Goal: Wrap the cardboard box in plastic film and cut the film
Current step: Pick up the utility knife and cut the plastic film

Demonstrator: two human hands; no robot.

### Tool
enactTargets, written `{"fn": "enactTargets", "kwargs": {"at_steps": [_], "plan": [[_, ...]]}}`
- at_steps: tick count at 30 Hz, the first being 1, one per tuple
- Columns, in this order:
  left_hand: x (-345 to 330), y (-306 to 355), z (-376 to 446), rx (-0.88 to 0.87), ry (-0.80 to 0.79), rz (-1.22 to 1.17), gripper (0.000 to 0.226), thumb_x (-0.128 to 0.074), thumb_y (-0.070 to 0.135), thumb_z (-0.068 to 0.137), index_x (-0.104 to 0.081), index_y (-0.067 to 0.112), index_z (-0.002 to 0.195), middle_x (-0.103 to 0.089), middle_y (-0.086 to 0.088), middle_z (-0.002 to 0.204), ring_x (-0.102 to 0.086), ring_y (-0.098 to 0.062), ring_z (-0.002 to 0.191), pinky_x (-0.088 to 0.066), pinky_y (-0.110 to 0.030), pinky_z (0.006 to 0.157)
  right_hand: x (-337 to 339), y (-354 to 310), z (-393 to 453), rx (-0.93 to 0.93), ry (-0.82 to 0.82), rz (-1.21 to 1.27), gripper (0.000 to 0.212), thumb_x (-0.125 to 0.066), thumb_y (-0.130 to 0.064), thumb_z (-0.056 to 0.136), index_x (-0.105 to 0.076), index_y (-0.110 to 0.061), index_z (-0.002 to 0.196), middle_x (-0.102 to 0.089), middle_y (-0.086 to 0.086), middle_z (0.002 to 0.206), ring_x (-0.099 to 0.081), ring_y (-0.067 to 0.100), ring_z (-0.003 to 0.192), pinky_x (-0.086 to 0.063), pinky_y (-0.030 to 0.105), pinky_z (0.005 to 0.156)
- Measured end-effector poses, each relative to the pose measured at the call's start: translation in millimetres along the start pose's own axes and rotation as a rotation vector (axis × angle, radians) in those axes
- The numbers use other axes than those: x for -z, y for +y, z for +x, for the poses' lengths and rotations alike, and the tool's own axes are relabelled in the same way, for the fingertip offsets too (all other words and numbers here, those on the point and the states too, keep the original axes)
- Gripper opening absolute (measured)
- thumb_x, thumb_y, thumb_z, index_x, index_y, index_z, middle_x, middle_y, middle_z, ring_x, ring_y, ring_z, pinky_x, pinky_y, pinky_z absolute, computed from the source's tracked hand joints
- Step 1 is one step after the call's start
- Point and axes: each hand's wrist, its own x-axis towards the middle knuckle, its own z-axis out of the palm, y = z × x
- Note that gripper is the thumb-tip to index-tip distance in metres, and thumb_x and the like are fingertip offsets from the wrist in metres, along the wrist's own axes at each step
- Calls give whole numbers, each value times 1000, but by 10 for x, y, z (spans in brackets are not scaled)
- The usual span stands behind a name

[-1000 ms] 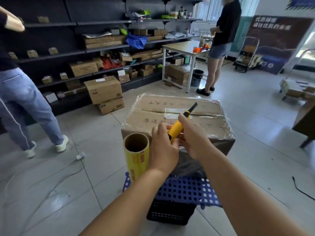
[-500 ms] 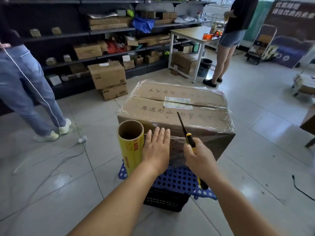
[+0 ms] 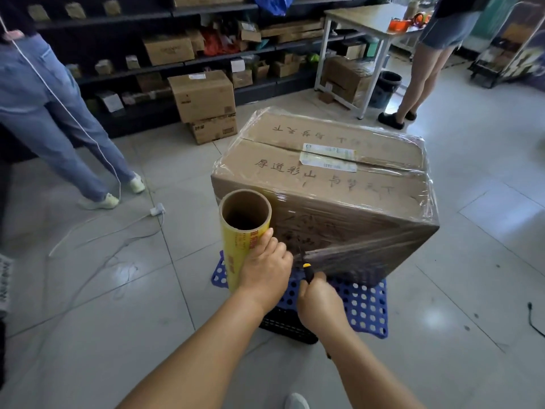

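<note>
A large cardboard box (image 3: 330,178) wrapped in clear plastic film stands on a blue perforated stool (image 3: 365,305). Upright at its near left corner is the yellow film roll (image 3: 239,246), its open cardboard core facing up. My left hand (image 3: 265,273) grips the roll's side. My right hand (image 3: 320,302) is closed on a yellow and black utility knife (image 3: 306,270). The blade tip sits in the stretched film (image 3: 354,255) between roll and box, low on the near face.
A person in jeans (image 3: 53,113) stands at left with a white cable (image 3: 118,228) trailing on the tiled floor. Stacked cartons (image 3: 206,104) and dark shelves lie behind. Another person (image 3: 424,60) stands by a white table (image 3: 362,22) at back right.
My left hand moved from lying flat on the box face to gripping the roll. My right hand brought the knife down from the box top to the film low on the near face.
</note>
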Motion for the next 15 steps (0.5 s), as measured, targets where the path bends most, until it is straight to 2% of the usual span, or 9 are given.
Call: {"fn": "enactTargets", "kwargs": {"at_steps": [3,6,8,11,13,15], "plan": [[-29,-22,11,7,-15,39,39,-26,4,89,-50,10,120,-49,-7,118,-35,-28,121,20,-36,106,-146,5,147,-54,-62,4,33,-33,-30,102,-40,-6,123,-64,9,103,-54,22,73,-37,29,59],[-93,-126,16,61,-79,52,31,-34,8,92,-53,13,117,-49,-6,117,-34,-27,123,17,-37,109,-349,107,125,-169,-126,60,32,-32,-31,101,-42,-8,123,-62,10,110,-58,26,87,-39,29,66],[-159,-201,-6,92,-140,76,29,-41,12,91,-56,15,116,-51,-5,116,-35,-27,124,19,-38,108,-508,232,45,-168,-133,119,31,-34,-29,100,-45,-6,118,-63,11,101,-60,27,87,-41,29,67],[-249,-215,-24,78,-177,113,32,-49,14,85,-61,17,115,-52,-6,121,-39,-30,122,21,-41,105,-620,326,43,-149,-130,181,29,-36,-26,100,-46,-1,110,-59,7,86,-53,23,70,-36,28,54],[-346,-156,3,49,-193,106,39,-44,15,90,-51,14,128,-37,-10,139,-27,-33,131,27,-43,101,-629,313,126,-119,-101,189,27,-37,-27,100,-46,-2,109,-56,6,83,-51,22,67,-33,28,51],[-467,-67,49,52,-207,101,51,-36,15,94,-27,10,144,-19,-11,150,-10,-33,139,32,-45,98,-616,297,180,-100,-86,214,27,-38,-27,100,-47,-3,109,-56,6,80,-51,23,65,-32,30,50]]}}
